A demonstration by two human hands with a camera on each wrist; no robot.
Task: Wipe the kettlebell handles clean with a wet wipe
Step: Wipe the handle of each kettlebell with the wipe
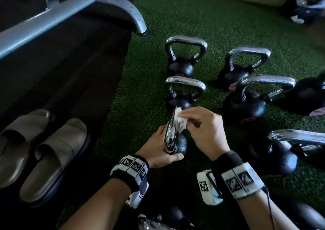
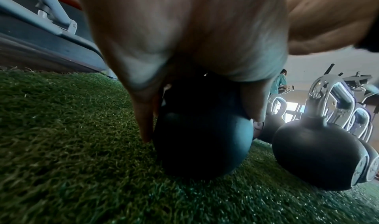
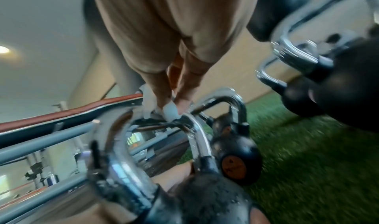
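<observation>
A small black kettlebell (image 1: 182, 144) with a chrome handle (image 1: 171, 130) stands on the green turf in front of me. My left hand (image 1: 158, 148) grips its round body (image 2: 203, 143) from above, fingers (image 2: 145, 114) down one side and thumb down the other. My right hand (image 1: 190, 118) pinches a crumpled white wet wipe (image 1: 179, 121) against the top of the handle. In the right wrist view the fingertips (image 3: 182, 104) press the wipe (image 3: 170, 112) onto the chrome arch (image 3: 198, 127). Water droplets speckle the ball (image 3: 205, 198).
Several other chrome-handled kettlebells stand on the turf (image 1: 140, 97), the nearest just behind (image 1: 182, 96) and to the right (image 1: 246, 106). A pair of beige sandals (image 1: 42, 152) lies on the dark mat at left. A grey bench frame (image 1: 73, 6) crosses the far left.
</observation>
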